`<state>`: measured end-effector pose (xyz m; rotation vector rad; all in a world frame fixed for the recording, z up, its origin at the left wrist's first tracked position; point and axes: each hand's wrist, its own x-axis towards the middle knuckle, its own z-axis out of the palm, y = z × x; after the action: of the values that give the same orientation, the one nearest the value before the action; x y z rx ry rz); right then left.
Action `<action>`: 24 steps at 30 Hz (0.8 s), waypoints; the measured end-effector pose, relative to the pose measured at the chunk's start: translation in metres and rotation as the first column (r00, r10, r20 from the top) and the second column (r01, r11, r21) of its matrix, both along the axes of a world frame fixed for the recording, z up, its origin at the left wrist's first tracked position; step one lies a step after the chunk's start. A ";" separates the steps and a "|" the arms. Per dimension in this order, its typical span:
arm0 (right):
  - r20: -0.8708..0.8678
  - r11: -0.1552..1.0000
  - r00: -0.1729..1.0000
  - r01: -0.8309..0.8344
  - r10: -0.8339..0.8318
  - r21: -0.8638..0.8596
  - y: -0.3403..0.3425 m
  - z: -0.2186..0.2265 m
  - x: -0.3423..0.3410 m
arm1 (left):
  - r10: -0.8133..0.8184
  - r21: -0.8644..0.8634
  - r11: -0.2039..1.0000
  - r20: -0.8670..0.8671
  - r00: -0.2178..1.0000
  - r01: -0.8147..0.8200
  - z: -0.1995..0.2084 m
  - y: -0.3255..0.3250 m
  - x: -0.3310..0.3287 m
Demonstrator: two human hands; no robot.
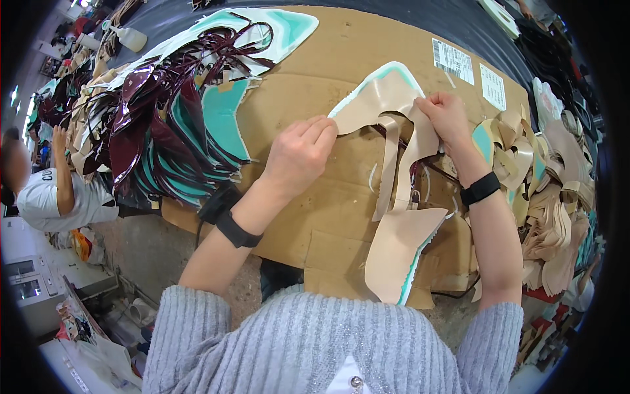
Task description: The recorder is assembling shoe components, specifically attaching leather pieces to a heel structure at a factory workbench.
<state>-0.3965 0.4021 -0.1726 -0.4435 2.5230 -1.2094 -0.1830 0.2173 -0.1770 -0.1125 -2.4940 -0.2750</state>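
Observation:
A glossy beige shoe-upper piece (380, 95) with a white and teal lined edge lies over the cardboard. My left hand (298, 154) pinches its left corner with closed fingers. On its right side, my right hand (449, 118) grips the edge between thumb and bent fingers. Narrow beige straps hang from this piece toward me. Below the straps, another beige lined panel (397, 246) reaches the cardboard's near edge; whether the two are joined I cannot tell. Partly hidden under the straps are dark maroon strips.
Flattened cardboard (302, 98) covers the table. At left lie stacked maroon and teal shoe pieces (177, 125), beside a white and teal sheet (292, 29). Beige pieces (551, 217) pile up at right. A white bottle (131, 39) stands far left; another person (59, 190) is at left.

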 end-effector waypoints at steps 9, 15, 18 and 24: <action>0.017 1.000 1.000 0.025 -0.025 -0.012 0.000 0.001 0.000 | -0.001 -0.048 0.999 -0.061 0.998 -0.002 0.001 0.005 0.001; 0.028 0.999 0.999 0.026 -0.025 -0.021 -0.002 0.003 0.003 | -0.022 -0.068 0.998 -0.048 0.999 0.018 0.000 0.000 -0.001; 0.020 0.999 1.000 0.012 -0.011 -0.033 0.001 -0.001 0.001 | 0.074 0.308 0.949 0.007 0.997 -0.072 0.015 0.003 0.009; 0.021 1.000 1.000 -0.002 0.002 -0.031 0.001 -0.002 -0.002 | 0.218 0.606 0.778 -0.013 0.976 -0.166 0.025 -0.009 0.002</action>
<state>-0.3986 0.4034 -0.1750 -0.4383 2.4889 -1.2474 -0.1815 0.2080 -0.1522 0.3875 -2.1910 -0.9405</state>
